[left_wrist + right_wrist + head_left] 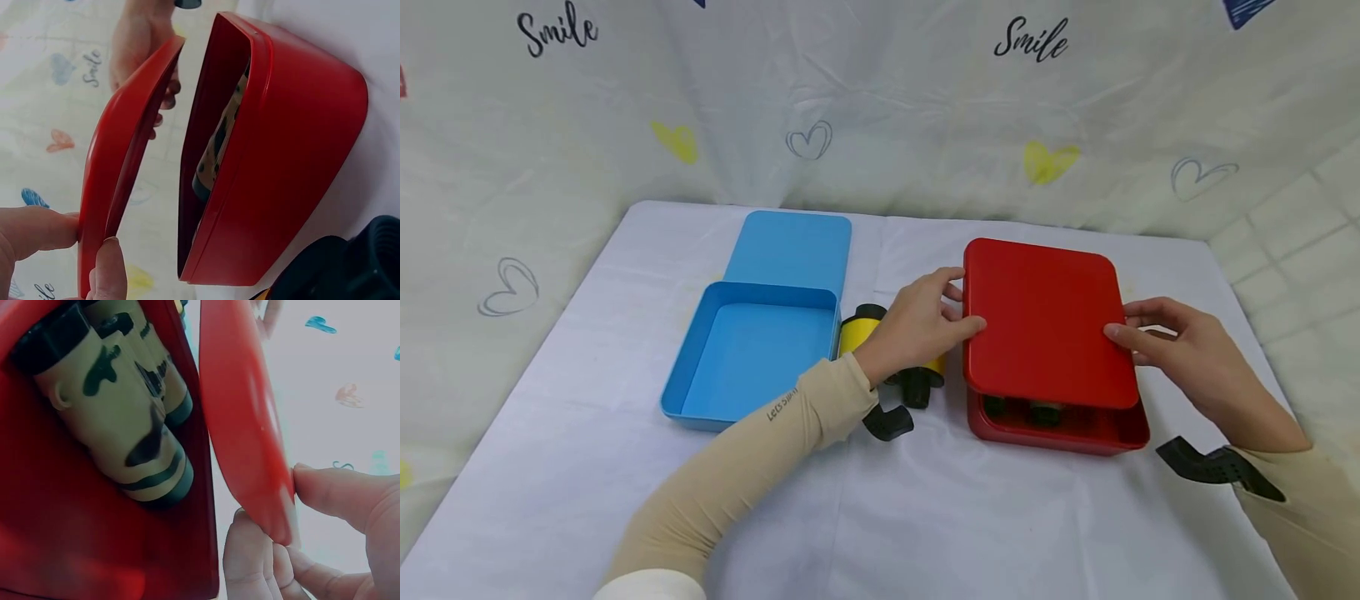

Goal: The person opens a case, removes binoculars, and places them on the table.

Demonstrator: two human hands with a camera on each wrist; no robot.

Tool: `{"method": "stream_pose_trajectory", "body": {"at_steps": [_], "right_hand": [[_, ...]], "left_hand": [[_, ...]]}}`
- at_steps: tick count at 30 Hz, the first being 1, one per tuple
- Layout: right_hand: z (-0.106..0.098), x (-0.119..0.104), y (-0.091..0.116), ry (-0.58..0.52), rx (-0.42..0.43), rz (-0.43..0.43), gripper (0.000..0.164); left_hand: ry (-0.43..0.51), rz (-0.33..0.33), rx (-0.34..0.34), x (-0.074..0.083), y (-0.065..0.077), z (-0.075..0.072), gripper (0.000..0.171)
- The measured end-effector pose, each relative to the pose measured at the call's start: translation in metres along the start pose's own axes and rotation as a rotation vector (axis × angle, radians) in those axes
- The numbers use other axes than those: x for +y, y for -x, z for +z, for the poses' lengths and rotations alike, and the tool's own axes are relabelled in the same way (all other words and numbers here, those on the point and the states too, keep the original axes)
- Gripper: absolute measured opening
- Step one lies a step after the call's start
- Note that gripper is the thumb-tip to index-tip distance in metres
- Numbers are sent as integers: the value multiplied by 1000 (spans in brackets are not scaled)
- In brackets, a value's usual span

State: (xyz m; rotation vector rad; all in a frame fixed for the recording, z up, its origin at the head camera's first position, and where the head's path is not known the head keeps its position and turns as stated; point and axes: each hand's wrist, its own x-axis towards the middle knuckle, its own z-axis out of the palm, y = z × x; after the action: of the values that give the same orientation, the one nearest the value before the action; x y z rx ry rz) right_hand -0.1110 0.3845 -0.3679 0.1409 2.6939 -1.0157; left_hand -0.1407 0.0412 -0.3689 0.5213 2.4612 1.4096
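Observation:
Both hands hold a red lid [1041, 321] slightly tilted over a red box [1060, 440], whose front opening shows below it. My left hand [921, 323] pinches the lid's left edge between thumb and fingers, and my right hand [1187, 354] pinches its right edge. Inside the box lie camouflage-patterned binoculars [106, 406], tan with dark green blotches and dark ends, seen best in the right wrist view. In the left wrist view a gap shows between the lid and the box rim. Yellow and black binoculars [857, 333] lie on the table, partly hidden by my left hand.
A light blue box [756, 354] stands uncovered at the left, with a blue lid [793, 250] behind it. Black straps hang at both wrists. White cloth covers the table [955, 533], and a patterned curtain [895, 92] hangs behind it.

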Motion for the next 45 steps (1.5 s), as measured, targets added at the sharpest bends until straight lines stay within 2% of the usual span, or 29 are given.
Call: {"method": "stream_pose_trajectory", "body": {"at_steps": [21,33,45], "right_hand": [[-14,-16,-20,0,21,-2,68],[-22,-22,-33,-48,58,-30,60],[-26,-28,-48,-17,55,13,74]], "left_hand": [[-46,-1,3,12,-20,-20,71],[-27,-21,9,16,-38,-30,72],[-23,-15,22,12,-58,-32,73]]}}
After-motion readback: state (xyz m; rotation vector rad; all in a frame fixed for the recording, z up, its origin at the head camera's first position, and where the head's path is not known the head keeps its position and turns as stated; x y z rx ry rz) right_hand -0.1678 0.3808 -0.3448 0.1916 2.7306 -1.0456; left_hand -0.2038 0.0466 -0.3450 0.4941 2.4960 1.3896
